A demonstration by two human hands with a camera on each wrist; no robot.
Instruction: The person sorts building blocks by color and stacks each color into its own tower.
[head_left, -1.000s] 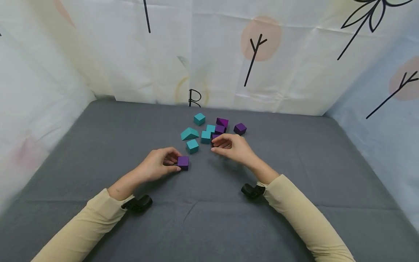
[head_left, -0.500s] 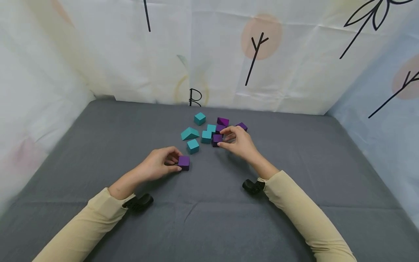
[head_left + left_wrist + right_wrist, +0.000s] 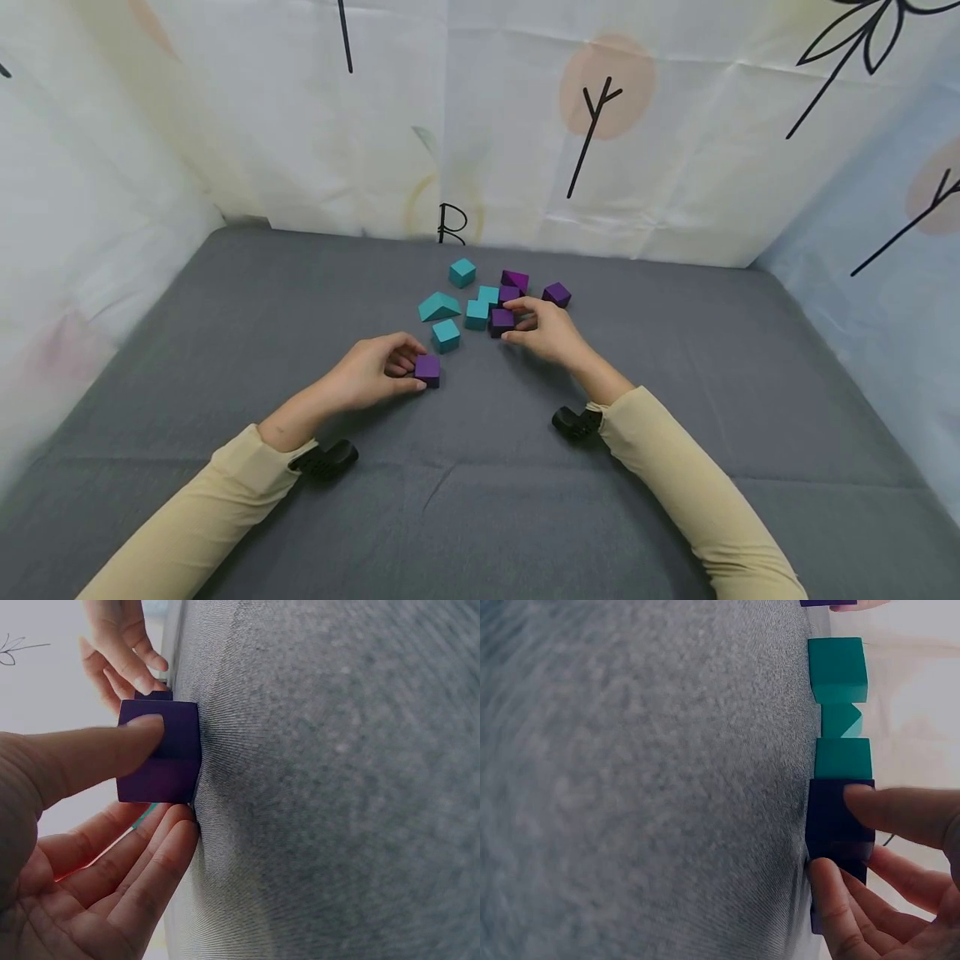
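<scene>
On the bench (image 3: 525,533), a first purple cube (image 3: 427,372) is pinched in the left grip (image 3: 378,371), just in front of the nearest teal cube (image 3: 446,337), while a second purple cube (image 3: 502,323) is pinched in the right grip (image 3: 551,333), to that teal cube's right. Each is presumably held by its sides so that it is kept steady and level; both look plain, deep-coloured and crisp-edged.

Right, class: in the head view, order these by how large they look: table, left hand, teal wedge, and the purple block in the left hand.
1. Table
2. Left hand
3. Purple block and teal wedge: too alike to rank; the wedge lies farther away.
</scene>
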